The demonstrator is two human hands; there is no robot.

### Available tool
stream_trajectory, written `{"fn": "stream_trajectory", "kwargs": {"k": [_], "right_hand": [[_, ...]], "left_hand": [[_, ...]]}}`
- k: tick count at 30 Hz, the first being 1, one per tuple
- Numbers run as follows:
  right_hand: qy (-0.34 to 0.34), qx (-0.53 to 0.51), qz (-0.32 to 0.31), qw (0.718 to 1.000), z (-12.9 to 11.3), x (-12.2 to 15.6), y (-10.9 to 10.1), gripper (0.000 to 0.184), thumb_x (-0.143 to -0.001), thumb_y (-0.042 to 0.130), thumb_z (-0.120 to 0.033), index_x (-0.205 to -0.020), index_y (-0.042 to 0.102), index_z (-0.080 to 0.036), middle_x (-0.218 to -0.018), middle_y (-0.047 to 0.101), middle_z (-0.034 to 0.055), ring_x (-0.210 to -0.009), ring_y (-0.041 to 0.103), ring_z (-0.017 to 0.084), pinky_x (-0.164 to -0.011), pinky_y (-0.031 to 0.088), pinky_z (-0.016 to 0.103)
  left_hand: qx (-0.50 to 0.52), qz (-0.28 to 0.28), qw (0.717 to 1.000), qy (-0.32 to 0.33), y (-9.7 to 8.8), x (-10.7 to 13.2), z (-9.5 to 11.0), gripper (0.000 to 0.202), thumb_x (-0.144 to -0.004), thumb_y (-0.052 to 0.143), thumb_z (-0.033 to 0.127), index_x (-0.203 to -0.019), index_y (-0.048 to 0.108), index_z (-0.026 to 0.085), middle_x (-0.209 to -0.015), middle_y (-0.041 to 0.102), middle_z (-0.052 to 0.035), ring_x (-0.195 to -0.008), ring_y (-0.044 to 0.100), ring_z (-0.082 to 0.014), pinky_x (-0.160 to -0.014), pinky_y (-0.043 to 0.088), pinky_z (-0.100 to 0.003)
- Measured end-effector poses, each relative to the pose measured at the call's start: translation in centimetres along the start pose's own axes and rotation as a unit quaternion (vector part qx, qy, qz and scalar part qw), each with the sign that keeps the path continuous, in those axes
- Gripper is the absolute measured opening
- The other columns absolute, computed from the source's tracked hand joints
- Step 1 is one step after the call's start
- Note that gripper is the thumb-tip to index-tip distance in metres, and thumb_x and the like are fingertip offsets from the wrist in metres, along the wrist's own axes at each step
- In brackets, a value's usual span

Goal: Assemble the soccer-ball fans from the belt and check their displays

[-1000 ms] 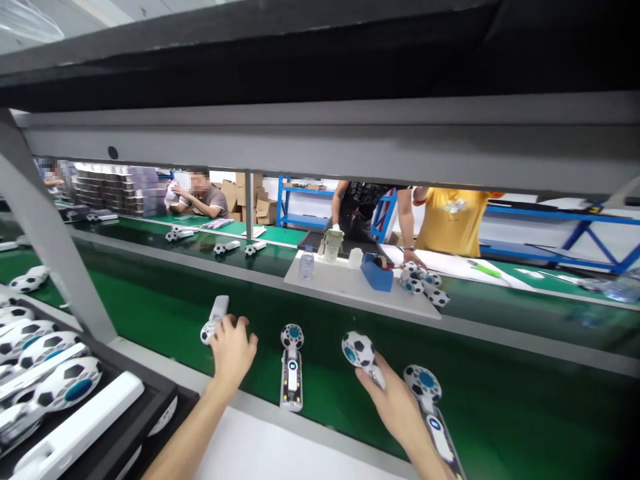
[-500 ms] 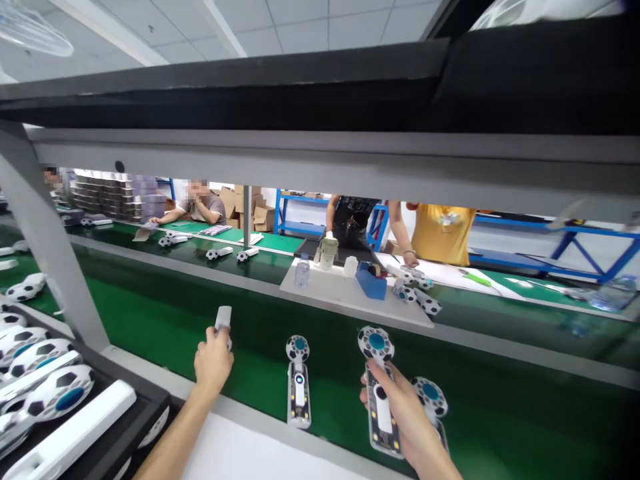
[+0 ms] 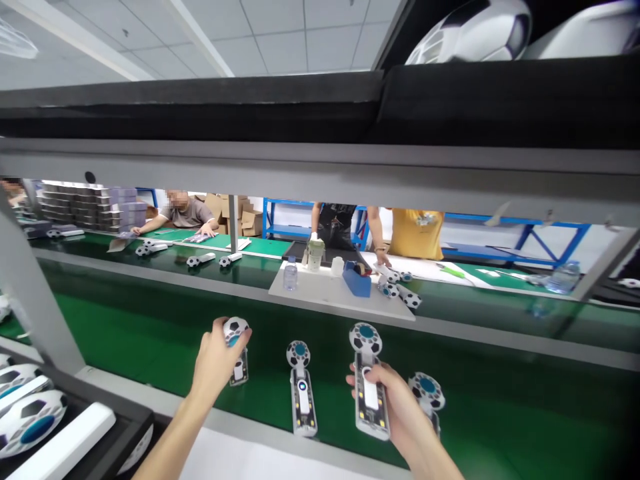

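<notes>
My left hand (image 3: 219,357) is closed round the football-patterned head of a small handheld fan (image 3: 239,372), whose clear-fronted handle hangs below the fingers. My right hand (image 3: 400,400) grips a second handheld fan (image 3: 365,338) by its handle, round head up, with the thumb on the white strip of its front. Between my hands a third fan (image 3: 303,393) lies on the green conveyor belt (image 3: 150,333), a small lit display on its handle. Another fan (image 3: 427,392) lies partly hidden behind my right hand.
A dark tray (image 3: 107,417) of white fans stands at lower left. Overhead runs a grey shelf beam (image 3: 300,163). Across the belt, a white board (image 3: 320,293) carries a bottle (image 3: 291,275) and a blue tape dispenser (image 3: 356,279). Co-workers are at the far side.
The fan in my left hand has turned from its plain handle upward to its round head upward. My right thumb has moved down from the neck onto the handle's front.
</notes>
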State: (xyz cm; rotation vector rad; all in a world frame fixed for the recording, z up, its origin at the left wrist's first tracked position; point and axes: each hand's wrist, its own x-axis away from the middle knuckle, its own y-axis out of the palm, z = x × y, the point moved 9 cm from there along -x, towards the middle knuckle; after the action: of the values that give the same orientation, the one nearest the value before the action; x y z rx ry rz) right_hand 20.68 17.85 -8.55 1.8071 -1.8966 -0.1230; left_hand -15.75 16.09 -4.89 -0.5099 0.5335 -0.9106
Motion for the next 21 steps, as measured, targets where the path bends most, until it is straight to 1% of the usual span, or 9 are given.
{"fn": "stream_trajectory", "kwargs": {"k": [3,6,8,10,12,15,17,19,21], "right_hand": [[-0.006,-0.028,-0.009,1.0,-0.4,0.3,0.3,0.032,-0.072,0.068,-0.023,-0.1,0.055,-0.015,-0.097,0.072,0.0092,-0.087,0.072,0.025,-0.066,0.059,0.032],[-0.007,-0.039,-0.023,0.999,-0.8,0.9,1.0,0.038,-0.074,0.072,-0.024,-0.105,0.055,-0.012,-0.1,0.072,0.0125,-0.086,0.072,0.028,-0.066,0.06,0.035],[-0.008,-0.038,-0.033,0.999,-1.0,1.4,1.5,0.04,-0.074,0.074,-0.022,-0.107,0.055,-0.01,-0.1,0.072,0.0144,-0.084,0.072,0.028,-0.064,0.06,0.035],[-0.01,-0.034,-0.042,0.999,-1.3,2.0,2.0,0.042,-0.074,0.073,-0.018,-0.11,0.054,-0.008,-0.101,0.072,0.0154,-0.083,0.072,0.028,-0.062,0.06,0.035],[-0.011,-0.031,-0.051,0.998,-1.6,2.7,2.5,0.042,-0.074,0.068,-0.015,-0.113,0.053,-0.008,-0.104,0.071,0.0152,-0.085,0.072,0.029,-0.06,0.059,0.036],[-0.019,-0.027,-0.065,0.997,-2.3,3.8,3.2,0.045,-0.073,0.064,-0.012,-0.117,0.052,-0.009,-0.107,0.07,0.0142,-0.093,0.07,0.032,-0.061,0.059,0.037],[-0.026,-0.028,-0.069,0.997,-2.9,4.6,3.7,0.049,-0.074,0.065,-0.012,-0.121,0.05,-0.01,-0.11,0.07,0.0143,-0.101,0.068,0.034,-0.066,0.06,0.039],[-0.029,-0.034,-0.071,0.996,-3.3,5.4,4.1,0.054,-0.075,0.066,-0.014,-0.126,0.047,-0.01,-0.114,0.069,0.0148,-0.106,0.067,0.034,-0.072,0.06,0.041],[-0.03,-0.03,-0.082,0.996,-3.5,6.0,4.5,0.06,-0.077,0.065,-0.016,-0.132,0.043,-0.011,-0.113,0.07,0.0142,-0.096,0.07,0.031,-0.07,0.059,0.039]], "left_hand": [[0.062,-0.052,0.997,-0.003,3.0,-0.3,-1.6,0.059,-0.076,0.063,0.052,-0.121,0.044,0.02,-0.102,0.069,-0.0109,-0.093,0.068,-0.031,-0.077,0.05,-0.036],[0.125,-0.106,0.986,-0.009,5.9,-0.1,-3.1,0.047,-0.069,0.07,0.042,-0.107,0.053,0.02,-0.094,0.072,-0.0083,-0.091,0.07,-0.0304,-0.082,0.051,-0.036],[0.17,-0.117,0.978,-0.022,7.0,0.2,-3.7,0.044,-0.067,0.072,0.044,-0.099,0.055,0.019,-0.091,0.071,-0.0072,-0.092,0.069,-0.0313,-0.084,0.051,-0.039],[0.223,-0.117,0.966,-0.052,7.4,0.6,-3.8,0.045,-0.07,0.07,0.048,-0.099,0.051,0.02,-0.085,0.068,-0.0054,-0.084,0.07,-0.0309,-0.079,0.054,-0.041],[0.284,-0.123,0.947,-0.089,7.4,1.3,-3.1,0.044,-0.075,0.066,0.049,-0.101,0.045,0.021,-0.076,0.062,-0.0011,-0.072,0.069,-0.0278,-0.07,0.056,-0.043],[0.369,-0.157,0.908,-0.122,6.5,2.6,-0.4,0.038,-0.081,0.063,0.044,-0.103,0.041,0.023,-0.069,0.056,0.0035,-0.061,0.066,-0.0217,-0.062,0.058,-0.041],[0.405,-0.183,0.886,-0.131,5.3,3.7,2.0,0.033,-0.082,0.063,0.038,-0.103,0.043,0.021,-0.072,0.059,0.0018,-0.061,0.065,-0.0191,-0.062,0.058,-0.038],[0.426,-0.205,0.87,-0.14,4.0,5.0,4.2,0.03,-0.082,0.063,0.034,-0.103,0.048,0.018,-0.078,0.063,-0.0023,-0.062,0.065,-0.0179,-0.062,0.058,-0.035],[0.444,-0.22,0.855,-0.152,2.9,6.4,6.0,0.034,-0.082,0.063,0.033,-0.108,0.051,0.016,-0.089,0.068,-0.0077,-0.064,0.067,-0.0183,-0.062,0.057,-0.034]]}}
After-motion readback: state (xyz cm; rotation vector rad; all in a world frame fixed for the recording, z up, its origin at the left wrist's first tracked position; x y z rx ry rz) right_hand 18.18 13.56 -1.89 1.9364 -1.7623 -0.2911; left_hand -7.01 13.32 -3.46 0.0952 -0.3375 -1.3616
